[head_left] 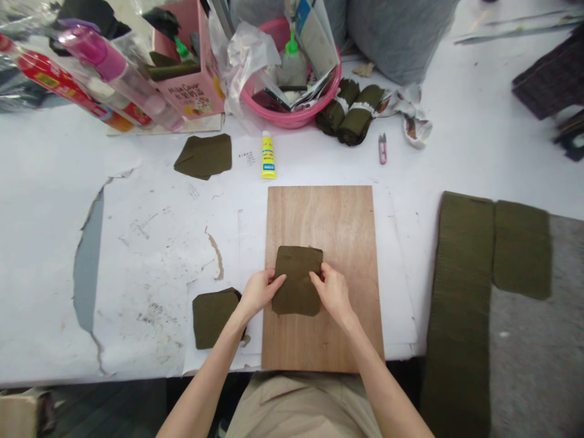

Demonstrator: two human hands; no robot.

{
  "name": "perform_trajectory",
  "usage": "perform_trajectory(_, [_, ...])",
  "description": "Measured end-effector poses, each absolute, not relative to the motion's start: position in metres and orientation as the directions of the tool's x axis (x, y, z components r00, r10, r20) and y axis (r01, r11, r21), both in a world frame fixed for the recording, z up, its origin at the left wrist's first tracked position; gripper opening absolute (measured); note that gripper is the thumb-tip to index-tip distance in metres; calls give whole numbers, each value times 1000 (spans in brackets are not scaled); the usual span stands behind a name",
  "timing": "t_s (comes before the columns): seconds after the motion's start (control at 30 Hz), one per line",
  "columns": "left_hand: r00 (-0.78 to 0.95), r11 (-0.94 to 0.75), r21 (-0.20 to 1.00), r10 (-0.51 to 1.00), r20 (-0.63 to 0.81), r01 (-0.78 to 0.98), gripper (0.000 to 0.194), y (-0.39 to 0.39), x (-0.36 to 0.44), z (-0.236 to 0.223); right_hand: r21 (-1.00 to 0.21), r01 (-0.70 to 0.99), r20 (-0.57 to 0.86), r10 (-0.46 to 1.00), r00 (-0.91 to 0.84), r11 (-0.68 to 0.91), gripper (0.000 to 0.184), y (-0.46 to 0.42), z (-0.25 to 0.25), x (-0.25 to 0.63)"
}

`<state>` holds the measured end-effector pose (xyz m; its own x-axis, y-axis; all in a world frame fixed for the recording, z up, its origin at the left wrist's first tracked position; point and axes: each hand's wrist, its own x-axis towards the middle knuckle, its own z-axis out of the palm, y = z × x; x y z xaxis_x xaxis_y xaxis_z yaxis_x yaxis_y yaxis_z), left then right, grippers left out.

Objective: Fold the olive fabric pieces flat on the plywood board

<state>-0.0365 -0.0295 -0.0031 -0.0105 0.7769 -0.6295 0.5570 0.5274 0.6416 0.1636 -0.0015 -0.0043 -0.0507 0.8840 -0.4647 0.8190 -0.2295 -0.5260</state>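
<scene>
An olive-green fabric piece (297, 286), roughly square with cut lower corners, is over the wooden board (323, 216). My left hand (260, 293) pinches its left edge, thumb on top. On the opposite edge, my right hand (332, 287) grips the cloth between thumb and fingers. The fingertips under the cloth are hidden. Left of the board, close to my left forearm, lies a small stack of similar olive pieces (214, 319). Farther back on the table is another group of olive cut pieces (204, 156).
Behind the board lie a yellow glue tube (269, 158) and pink thread snips (382, 149). Tied olive fabric rolls (360, 115) sit beside a pink basket (292, 115). Bottles (123, 79) and a pink box (196, 91) stand back left. Olive fabric (463, 292) covers part of a grey surface at right.
</scene>
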Motion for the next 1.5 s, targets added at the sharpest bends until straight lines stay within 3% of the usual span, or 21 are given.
perform_trajectory(0.3, [-60, 507, 558, 773, -631, 657, 37, -29, -34, 4, -436, 877, -508, 860, -52, -204, 17, 1, 2, 162])
perform_trajectory(0.5, [-77, 499, 511, 764, -640, 700, 37, -29, -32, 7, -320, 938, -517, 854, -56, -132, 28, 2, 12, 161])
perform_trajectory(0.87, [-170, 416, 296, 780, -602, 860, 38, -30, -21, 19, -171, 983, -492, 870, -30, -63, 29, 3, 16, 155])
perform_trajectory(1.5, [-209, 411, 259, 799, -563, 874, 33, -32, -20, 19, -228, 972, -474, 879, -61, -55, 31, 4, 10, 163])
